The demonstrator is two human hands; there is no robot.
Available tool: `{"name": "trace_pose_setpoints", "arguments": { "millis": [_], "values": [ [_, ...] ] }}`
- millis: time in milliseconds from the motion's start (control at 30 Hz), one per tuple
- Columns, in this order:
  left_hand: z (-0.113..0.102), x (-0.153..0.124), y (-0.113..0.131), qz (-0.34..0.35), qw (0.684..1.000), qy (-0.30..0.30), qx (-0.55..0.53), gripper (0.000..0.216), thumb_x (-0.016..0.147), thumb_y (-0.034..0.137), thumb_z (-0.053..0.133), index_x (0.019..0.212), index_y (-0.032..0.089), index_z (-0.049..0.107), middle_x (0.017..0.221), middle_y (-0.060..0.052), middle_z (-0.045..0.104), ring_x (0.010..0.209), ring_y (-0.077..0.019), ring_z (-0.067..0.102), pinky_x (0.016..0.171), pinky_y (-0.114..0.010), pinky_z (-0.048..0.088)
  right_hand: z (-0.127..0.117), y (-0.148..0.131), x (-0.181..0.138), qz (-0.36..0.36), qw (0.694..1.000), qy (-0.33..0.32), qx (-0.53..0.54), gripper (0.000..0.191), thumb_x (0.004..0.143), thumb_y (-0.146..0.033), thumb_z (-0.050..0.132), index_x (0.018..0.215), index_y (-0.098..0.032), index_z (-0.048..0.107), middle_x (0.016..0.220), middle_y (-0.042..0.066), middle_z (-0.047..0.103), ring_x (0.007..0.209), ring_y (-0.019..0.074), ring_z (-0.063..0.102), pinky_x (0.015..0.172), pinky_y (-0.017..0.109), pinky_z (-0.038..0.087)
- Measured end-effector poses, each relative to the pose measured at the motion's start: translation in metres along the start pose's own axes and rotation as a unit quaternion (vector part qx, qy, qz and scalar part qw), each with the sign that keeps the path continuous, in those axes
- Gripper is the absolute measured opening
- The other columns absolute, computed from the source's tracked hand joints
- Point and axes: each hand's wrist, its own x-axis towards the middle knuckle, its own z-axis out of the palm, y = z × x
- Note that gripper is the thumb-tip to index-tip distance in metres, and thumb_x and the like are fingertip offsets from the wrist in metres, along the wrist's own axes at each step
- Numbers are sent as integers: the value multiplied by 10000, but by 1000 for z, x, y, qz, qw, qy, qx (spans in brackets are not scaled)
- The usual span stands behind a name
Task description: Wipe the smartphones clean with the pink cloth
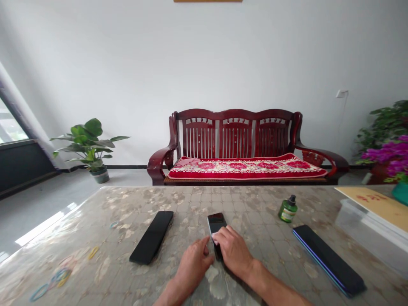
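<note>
A dark mobile phone (217,219) lies flat on the patterned tablecloth, straight ahead, its lower part hidden by my hands. My right hand (234,250) is closed over it, pressing a small pale piece of tissue or cloth (214,239) against the screen. At the phone's left edge is my left hand (195,259), fingers curled, with index finger and thumb against the side. To the left rests a larger black phone (152,238). Another phone with a blue-purple edge (330,259) lies on the right, near a small green bottle with a black cap (288,209).
Colored rubber bands (59,278) are scattered on the table's left side. At the right edge stands a clear plastic box (366,229) under a tan envelope or folder (376,202), beside purple flowers (387,155). Beyond the table is a red wooden bench (236,114); a potted plant (91,142) stands left.
</note>
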Motion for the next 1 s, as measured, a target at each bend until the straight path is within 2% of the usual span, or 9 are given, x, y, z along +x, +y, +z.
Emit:
{"name": "trace_pose_setpoints", "arguments": {
  "millis": [133,233,333,433,567,700,867,1000],
  "values": [
    [-7,7,4,-7,1000,0,-11,353,710,61,568,1026,192,655,865,-12,615,845,-178,588,758,-215,390,-15,11,-1,7,999,30,43,255,919,-58,489,931,-234,673,894,-3,661,883,151,551,794,239,404],
    [-13,18,9,-23,999,4,-43,212,730,54,538,874,174,638,775,8,567,760,-165,567,679,-210,372,-23,33,12,46,996,71,6,289,905,-38,461,997,-207,677,961,35,675,933,186,555,843,277,415],
    [-16,30,13,-40,995,5,-93,149,728,43,517,747,168,596,630,52,466,635,-137,500,584,-210,318,-22,54,17,76,995,59,-33,296,891,-42,448,949,-205,689,938,51,675,933,209,561,835,297,434],
    [-18,39,18,-53,986,3,-158,134,710,42,520,698,166,569,585,71,420,587,-119,453,550,-208,295,-19,63,11,69,996,33,-34,316,891,-49,427,956,-200,697,966,61,690,955,212,575,856,305,449],
    [-18,44,23,-68,967,-14,-246,150,707,45,489,728,161,582,580,71,444,556,-105,444,525,-196,304,-23,56,-2,48,997,54,4,441,821,19,387,1062,-186,694,1124,70,694,1068,197,578,963,309,430],
    [-17,47,25,-102,945,-9,-310,116,691,65,499,716,163,555,557,73,425,519,-97,426,481,-187,288,-23,34,-7,89,993,71,35,468,802,17,372,1070,-191,694,1104,78,692,1076,188,600,968,289,438],
    [-15,41,29,-154,910,3,-385,210,693,117,553,894,168,586,757,22,569,728,-135,581,588,-194,440,-3,8,-15,137,990,37,20,485,796,-17,443,1215,-177,629,1116,105,679,1081,238,607,947,316,454],
    [-11,37,29,-198,885,10,-421,277,689,173,644,959,185,582,821,2,598,798,-165,617,626,-228,492,5,5,-17,159,987,39,11,476,813,-52,474,1260,-159,600,1156,134,665,1098,273,598,965,353,449]
  ]
}}
